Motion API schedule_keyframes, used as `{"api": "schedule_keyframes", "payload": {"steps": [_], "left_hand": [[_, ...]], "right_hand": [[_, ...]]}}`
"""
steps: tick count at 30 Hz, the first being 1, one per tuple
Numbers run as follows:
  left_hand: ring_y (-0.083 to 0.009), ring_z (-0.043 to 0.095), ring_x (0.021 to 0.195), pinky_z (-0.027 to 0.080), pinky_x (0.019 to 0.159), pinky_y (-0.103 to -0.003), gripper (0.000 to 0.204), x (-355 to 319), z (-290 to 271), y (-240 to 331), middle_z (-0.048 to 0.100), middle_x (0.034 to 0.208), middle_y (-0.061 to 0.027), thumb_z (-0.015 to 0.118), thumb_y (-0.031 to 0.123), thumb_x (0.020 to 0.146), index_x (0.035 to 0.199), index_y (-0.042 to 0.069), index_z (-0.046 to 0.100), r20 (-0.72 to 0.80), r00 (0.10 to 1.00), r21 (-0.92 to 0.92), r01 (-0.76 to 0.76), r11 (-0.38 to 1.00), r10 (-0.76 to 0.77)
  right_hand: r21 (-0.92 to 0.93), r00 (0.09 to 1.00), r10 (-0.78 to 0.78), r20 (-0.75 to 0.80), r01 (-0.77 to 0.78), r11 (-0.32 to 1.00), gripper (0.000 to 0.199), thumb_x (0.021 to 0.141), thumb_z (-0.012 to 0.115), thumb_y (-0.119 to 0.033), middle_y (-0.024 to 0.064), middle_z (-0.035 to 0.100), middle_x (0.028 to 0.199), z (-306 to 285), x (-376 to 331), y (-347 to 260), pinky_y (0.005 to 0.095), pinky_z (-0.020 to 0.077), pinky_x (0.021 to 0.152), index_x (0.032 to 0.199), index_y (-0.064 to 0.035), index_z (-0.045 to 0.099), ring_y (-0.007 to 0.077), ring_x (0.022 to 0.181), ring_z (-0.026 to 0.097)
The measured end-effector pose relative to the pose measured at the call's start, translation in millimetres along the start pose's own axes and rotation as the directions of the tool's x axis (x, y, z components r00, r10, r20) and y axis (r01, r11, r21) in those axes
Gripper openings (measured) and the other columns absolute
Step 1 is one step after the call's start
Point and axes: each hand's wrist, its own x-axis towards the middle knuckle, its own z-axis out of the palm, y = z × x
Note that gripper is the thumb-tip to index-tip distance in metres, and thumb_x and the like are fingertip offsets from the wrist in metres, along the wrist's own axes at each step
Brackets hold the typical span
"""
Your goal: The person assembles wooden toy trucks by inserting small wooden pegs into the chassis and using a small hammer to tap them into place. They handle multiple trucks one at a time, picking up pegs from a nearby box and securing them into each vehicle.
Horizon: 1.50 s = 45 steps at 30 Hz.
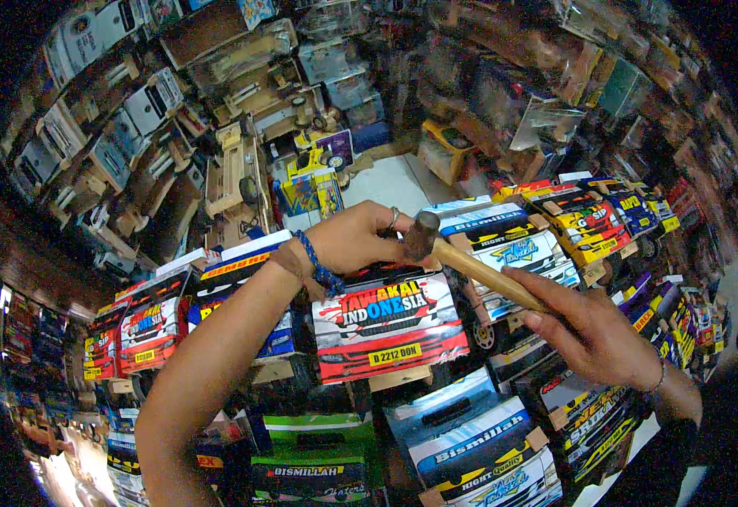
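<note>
A hammer (491,275) with a pale wooden handle is gripped in my right hand (588,329), its dark metal head pointing left. The hammer head is right beside the fingertips of my left hand (356,239). Those fingers are bent together at the top edge of a red, white and black toy truck (390,325); what they pinch, if anything, is hidden. A blue braided band circles my left wrist, and a ring is on one finger. Close to my right hand stands a white and light blue toy truck (517,258) with dark wheels.
Several similar toy trucks stand in rows, including a green one (314,452) and a blue and white one (470,439) in front. Unpainted wooden truck bodies (238,173) and a yellow toy vehicle (314,182) lie beyond. More stacked truck parts rise at the back.
</note>
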Motion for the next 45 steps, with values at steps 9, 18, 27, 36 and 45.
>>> {"api": "schedule_keyframes", "payload": {"steps": [9, 18, 27, 36, 45], "left_hand": [[-0.0158, 0.063, 0.099, 0.048, 0.091, -0.029, 0.038, 3, -1, -12, 0.07, 0.106, -0.0068, 0.056, -0.001, 0.083, 0.118, 0.004, 0.068, 0.012, 1.0, -0.09, -0.014, 0.996, 0.015], [-0.0149, 0.063, 0.098, 0.048, 0.092, -0.028, 0.039, 5, -1, -12, 0.07, 0.106, -0.0068, 0.055, -0.001, 0.082, 0.118, 0.005, 0.069, 0.003, 0.996, -0.033, -0.087, 0.996, 0.087], [-0.0113, 0.062, 0.092, 0.049, 0.086, -0.027, 0.028, -1, 1, 0, 0.07, 0.099, -0.0032, 0.065, 0.011, 0.087, 0.114, 0.007, 0.07, -0.022, 0.994, 0.071, 0.105, 0.992, -0.104], [-0.0079, 0.061, 0.085, 0.048, 0.08, -0.026, 0.034, -3, 4, 5, 0.073, 0.094, -0.0027, 0.075, 0.032, 0.085, 0.11, 0.009, 0.073, -0.081, 0.994, 0.045, 0.077, 0.996, -0.073], [-0.0099, 0.062, 0.089, 0.049, 0.083, -0.029, 0.026, 4, 2, -9, 0.071, 0.096, -0.0006, 0.064, 0.01, 0.087, 0.112, 0.007, 0.071, -0.053, 0.985, 0.049, -0.159, 0.986, 0.161]], "right_hand": [[-0.14, 0.987, -0.159, -0.029, 0.154, 0.978, 0.062, 0.092, 0.058, -0.006, 0.0162, 0.063, 0.077, 10, -1, 4, 0.0424, 0.0507, 0.06, 0.149, -0.0186, 0.038, 0.0325, 0.065, 0.063], [-0.164, 0.998, -0.049, 0.027, 0.052, 0.985, 0.057, 0.089, 0.06, 0.001, 0.0184, 0.069, 0.106, 10, -6, -1, 0.0387, 0.0552, 0.072, 0.143, -0.0097, 0.046, 0.0337, 0.084, 0.07], [-0.109, 0.988, -0.131, -0.087, 0.121, 0.987, 0.058, 0.089, 0.059, 0.002, 0.0205, 0.067, 0.106, 11, -2, -3, 0.0376, 0.0539, 0.07, 0.144, -0.008, 0.044, 0.0336, 0.08, 0.069], [-0.128, 0.998, -0.047, -0.05, 0.04, 0.991, 0.058, 0.09, 0.057, 0.002, 0.0208, 0.068, 0.099, 11, -1, -5, 0.0366, 0.0531, 0.069, 0.145, -0.0105, 0.043, 0.0346, 0.079, 0.069], [-0.259, 0.998, -0.057, 0.032, 0.063, 0.964, 0.062, 0.088, 0.057, 0.004, 0.0224, 0.067, 0.095, 18, -6, -1, 0.0387, 0.0541, 0.066, 0.146, -0.0103, 0.041, 0.0341, 0.072, 0.067]]}}
